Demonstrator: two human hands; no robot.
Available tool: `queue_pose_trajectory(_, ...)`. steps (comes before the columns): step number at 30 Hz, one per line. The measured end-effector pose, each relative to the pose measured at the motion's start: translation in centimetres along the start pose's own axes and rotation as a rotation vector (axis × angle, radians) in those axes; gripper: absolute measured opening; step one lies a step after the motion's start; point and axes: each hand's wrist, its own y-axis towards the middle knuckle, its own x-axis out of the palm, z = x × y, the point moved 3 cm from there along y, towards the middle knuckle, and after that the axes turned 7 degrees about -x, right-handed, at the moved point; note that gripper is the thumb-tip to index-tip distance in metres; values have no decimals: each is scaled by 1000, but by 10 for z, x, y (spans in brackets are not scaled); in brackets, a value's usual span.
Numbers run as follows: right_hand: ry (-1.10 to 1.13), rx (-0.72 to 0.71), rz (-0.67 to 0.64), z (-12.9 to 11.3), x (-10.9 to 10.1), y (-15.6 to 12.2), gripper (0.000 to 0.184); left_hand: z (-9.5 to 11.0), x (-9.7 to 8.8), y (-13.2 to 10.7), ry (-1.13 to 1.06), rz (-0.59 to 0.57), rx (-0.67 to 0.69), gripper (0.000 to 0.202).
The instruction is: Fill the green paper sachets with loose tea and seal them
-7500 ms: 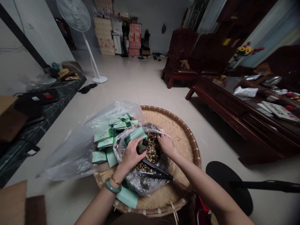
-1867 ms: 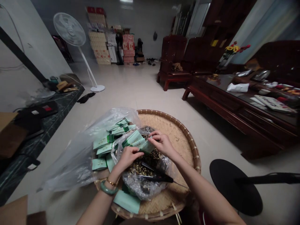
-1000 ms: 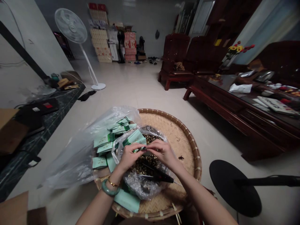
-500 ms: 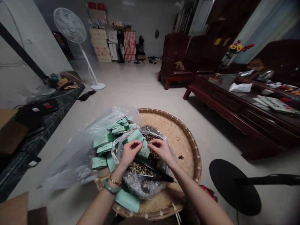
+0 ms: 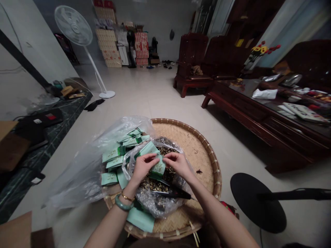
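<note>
Between my two hands is a small light-green packet (image 5: 158,168) with a printed pattern. My left hand (image 5: 143,166) pinches its upper left side, and my right hand (image 5: 178,166) pinches near its upper right edge. Below it, an open clear plastic bag (image 5: 162,206) holds dark and pale dried bits (image 5: 151,184) that look like loose tea. A black-handled tool (image 5: 178,193) lies across the bag's contents. More green packets (image 5: 113,154) are piled to the left, and a stack of them (image 5: 149,148) rests just behind my left hand. Flat green packets (image 5: 141,219) lie at the near rim.
Everything rests on a round woven bamboo tray (image 5: 204,144). A large clear plastic sheet or bag (image 5: 82,179) spreads over its left side. A black round stand base (image 5: 258,203) is on the right, a dark wooden table (image 5: 248,113) beyond, and a white fan (image 5: 107,94) at the far left.
My right fingers have moved slightly nearer the packet's top edge. The whole view has shifted a little; both hands stay at the packet.
</note>
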Motion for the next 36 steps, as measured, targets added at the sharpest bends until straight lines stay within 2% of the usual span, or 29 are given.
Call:
queue_pose_trajectory(5, -18, -8, -41, -2, -2, 0, 23, -5, 0, 2, -79, -24, -24, 37)
queue_pose_trajectory(12, -24, -20, -27, -4, -2, -1, 20, -1, -1, -3, -1, 62, 60, 22)
queue_pose_trajectory(19, 2, -14, -20, -7, 1, -1, 23, -4, 2, -5, -116, 95, 72, 25)
queue_pose_trajectory(23, -83, -47, -12, -7, 3, 3, 29, 0, 5, -7, -101, 99, 107, 24)
queue_pose_trajectory(25, -163, -87, -3, -10, 3, 6, 27, 3, 6, -9, -105, 88, 112, 26)
queue_pose_trajectory(29, -264, -174, -17, -18, 3, 8, 19, 4, 6, -10, -151, 31, 91, 47)
queue_pose_trajectory(31, -305, -209, -29, -21, 2, 8, 16, 3, 5, -9, -162, 11, 83, 51)
queue_pose_trajectory(34, -349, -247, -46, -23, 0, 6, 14, 2, 2, -6, -140, -23, 39, 50)
queue_pose_trajectory(36, -366, -274, -66, -24, -2, 6, 13, 1, 0, -4, -75, -49, 1, 40)
